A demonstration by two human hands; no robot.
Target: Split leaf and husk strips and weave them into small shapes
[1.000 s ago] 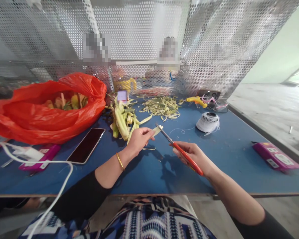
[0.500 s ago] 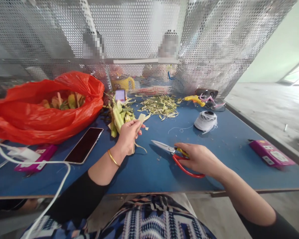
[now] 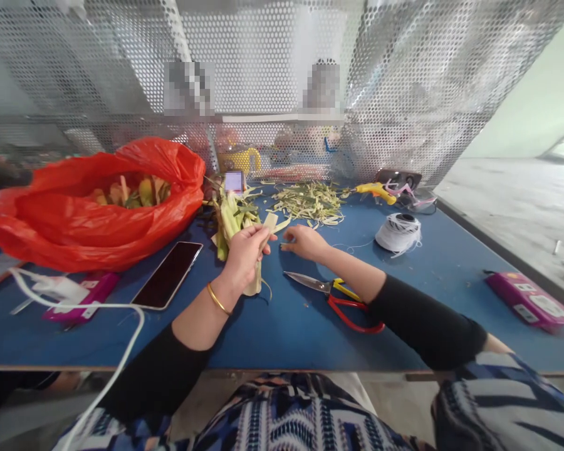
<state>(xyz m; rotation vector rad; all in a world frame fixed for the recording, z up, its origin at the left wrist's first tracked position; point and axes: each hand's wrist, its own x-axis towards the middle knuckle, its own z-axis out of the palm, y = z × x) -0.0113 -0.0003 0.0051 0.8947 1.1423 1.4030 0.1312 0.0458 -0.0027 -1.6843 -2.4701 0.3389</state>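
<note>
Pale green, flat, fibrous leaf strip pinched in the left hand

The strip looks light, bendable and likely to split along its fibres if pulled hard; a flat pinch near one end should suit it best. The left thumb and fingertips press together on it, its tip projecting above them, with more pale leaf hanging below the hand. The right hand is just beside, its fingers curled; whether they hold a scrap cannot be told. Red-and-yellow-handled steel scissors lie on the blue tabletop, nearer the person.
</note>
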